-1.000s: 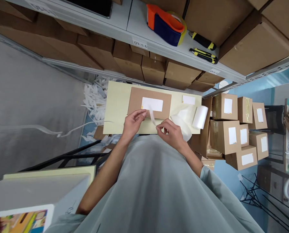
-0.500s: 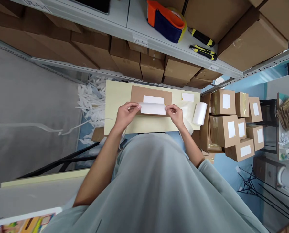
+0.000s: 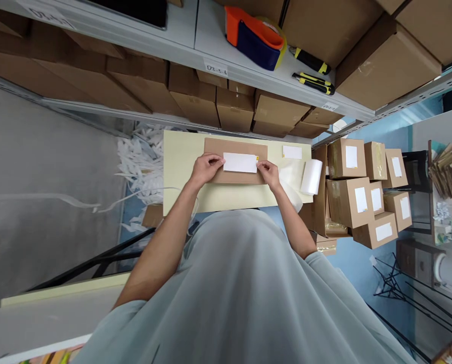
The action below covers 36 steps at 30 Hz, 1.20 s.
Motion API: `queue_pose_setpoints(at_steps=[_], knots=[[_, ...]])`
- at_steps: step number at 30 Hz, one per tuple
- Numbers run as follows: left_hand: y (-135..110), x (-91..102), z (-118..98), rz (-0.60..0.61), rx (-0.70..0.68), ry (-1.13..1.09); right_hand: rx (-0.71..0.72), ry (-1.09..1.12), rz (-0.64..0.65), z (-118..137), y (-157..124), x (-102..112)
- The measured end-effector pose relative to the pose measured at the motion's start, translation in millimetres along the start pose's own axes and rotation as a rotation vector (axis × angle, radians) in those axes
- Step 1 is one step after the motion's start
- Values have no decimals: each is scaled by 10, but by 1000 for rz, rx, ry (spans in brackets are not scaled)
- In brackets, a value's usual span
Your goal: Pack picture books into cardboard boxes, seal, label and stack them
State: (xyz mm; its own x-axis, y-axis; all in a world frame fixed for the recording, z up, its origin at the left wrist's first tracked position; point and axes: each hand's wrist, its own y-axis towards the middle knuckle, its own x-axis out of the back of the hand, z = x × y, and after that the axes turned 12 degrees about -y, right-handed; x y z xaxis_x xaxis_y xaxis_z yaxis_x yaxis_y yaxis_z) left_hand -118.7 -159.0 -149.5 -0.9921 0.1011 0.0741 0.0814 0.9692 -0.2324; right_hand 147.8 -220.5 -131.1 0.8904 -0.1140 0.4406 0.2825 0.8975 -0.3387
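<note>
White paper, by its look: the label (image 3: 240, 163) lay flat over the top of the brown box (image 3: 236, 178), which sat on the pale yellow table (image 3: 180, 199) in front of the person. Whether the label touched the card all along or was held just above it could not be told.

Left hand (image 3: 206, 168): nearly closed, thumb and fingertips pinching the label's left end. Right hand (image 3: 269, 173): a similar narrow pinch at the right end, beside the yellow mark (image 3: 257, 158). No other item showed in either hand.

Handling (judged): very light, thin and limp, apt to curl or crease unless kept evenly taut. Underside hidden; possibly sticky. Best hold: the short ends, by the fingertips only, with a gentle pull. The box looked stiff, its weight unknown; its side edges offered a grip clear of the paper.

Nearby: a second label (image 3: 292, 152) lay on the table to the right of the box, with a white roll (image 3: 311, 177) beyond it, near the table's right end.
</note>
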Motion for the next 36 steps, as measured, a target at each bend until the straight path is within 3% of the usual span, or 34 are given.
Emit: queue_pose_setpoints(at_steps=[19, 36], knots=[[-19, -13, 143, -17, -35, 50, 43, -121, -10, -133, 89, -80], [-31, -18, 352, -33, -140, 141, 197, -260, -91, -283, 13, -135]])
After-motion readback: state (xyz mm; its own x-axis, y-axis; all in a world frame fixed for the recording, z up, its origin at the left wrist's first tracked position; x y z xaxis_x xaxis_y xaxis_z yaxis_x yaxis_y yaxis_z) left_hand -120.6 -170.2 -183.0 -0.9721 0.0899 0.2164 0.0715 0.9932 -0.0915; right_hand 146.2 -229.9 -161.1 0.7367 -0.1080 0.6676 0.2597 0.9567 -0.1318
